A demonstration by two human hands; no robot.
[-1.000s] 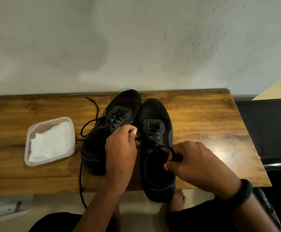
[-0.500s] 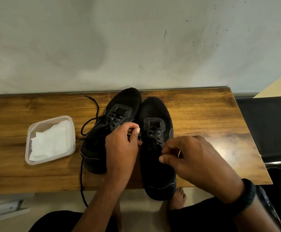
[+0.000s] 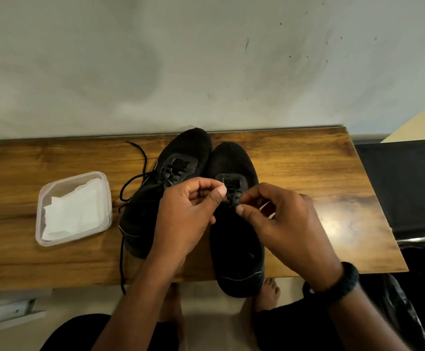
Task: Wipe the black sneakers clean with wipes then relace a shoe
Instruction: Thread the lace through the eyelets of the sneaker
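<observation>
Pinching lace (image 3: 232, 198) between fingers (image 3: 219, 193), above sneaker (image 3: 235, 239)

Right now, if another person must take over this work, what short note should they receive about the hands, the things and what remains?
Left hand: pinches the lace of the right-side sneaker.
Right hand: pinches the same lace.
Things: both sneakers stand together on the wooden table; wipes lie in the plastic tub.
Done: lacing started near the toe; the wiping cannot be judged.
Left: finish threading. The left-side sneaker has a loose lace hanging over the table edge.
</observation>
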